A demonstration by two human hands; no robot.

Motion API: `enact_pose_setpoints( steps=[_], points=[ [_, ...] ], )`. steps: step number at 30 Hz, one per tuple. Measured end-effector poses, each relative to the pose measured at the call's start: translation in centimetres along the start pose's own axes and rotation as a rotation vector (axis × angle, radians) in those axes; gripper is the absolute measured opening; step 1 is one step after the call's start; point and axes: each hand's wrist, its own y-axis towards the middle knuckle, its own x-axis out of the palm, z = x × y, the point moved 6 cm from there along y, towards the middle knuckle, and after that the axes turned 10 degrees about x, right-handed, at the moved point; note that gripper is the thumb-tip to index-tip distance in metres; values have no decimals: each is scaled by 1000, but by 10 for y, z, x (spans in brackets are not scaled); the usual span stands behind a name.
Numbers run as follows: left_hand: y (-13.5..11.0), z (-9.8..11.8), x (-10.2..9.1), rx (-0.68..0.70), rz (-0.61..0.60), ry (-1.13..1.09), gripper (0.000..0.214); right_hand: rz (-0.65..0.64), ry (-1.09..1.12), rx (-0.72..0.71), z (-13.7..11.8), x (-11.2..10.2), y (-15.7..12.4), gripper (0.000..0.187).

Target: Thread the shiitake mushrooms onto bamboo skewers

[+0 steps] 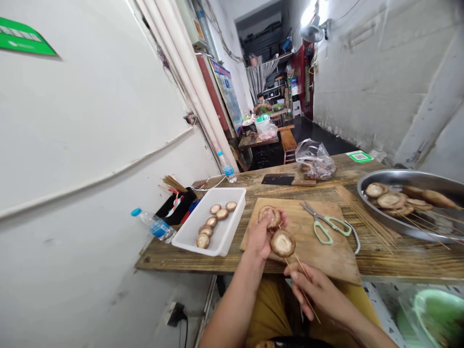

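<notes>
My left hand [261,237] is closed on a brown shiitake mushroom [267,215] above the cutting board [335,261]. Just below it, a second mushroom [283,243] with its pale underside up is threaded on two thin wooden skewers [303,270]. Lower down, my right hand [313,289] grips these skewers. Where the skewer tips meet the upper mushroom is partly hidden by my left fingers. Green-handled scissors [324,223] lie spread on the board, to the right of my hands.
A white tray [228,237] with several mushrooms stands left. Right are loose skewers [366,217] and a steel bowl [366,205] of skewered mushrooms. Behind the board lie a cleaver [278,179] and a plastic bag [317,162]. Water bottles [155,227] stand left; a person [261,104] sits far back.
</notes>
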Motion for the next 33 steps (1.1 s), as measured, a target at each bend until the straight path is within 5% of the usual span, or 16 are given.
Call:
enact_pose_setpoints(
  steps=[5, 22, 33],
  points=[
    [-1, -2, -4, -14, 14, 62, 26, 32, -76, -12, 6, -2, -4, 40],
    [-5, -5, -5, 32, 74, 117, 27, 607, -550, -374, -19, -17, -24, 28],
    [-7, -9, -6, 25, 85, 118, 26, 639, -579, -414, -16, -16, -23, 26]
  ],
)
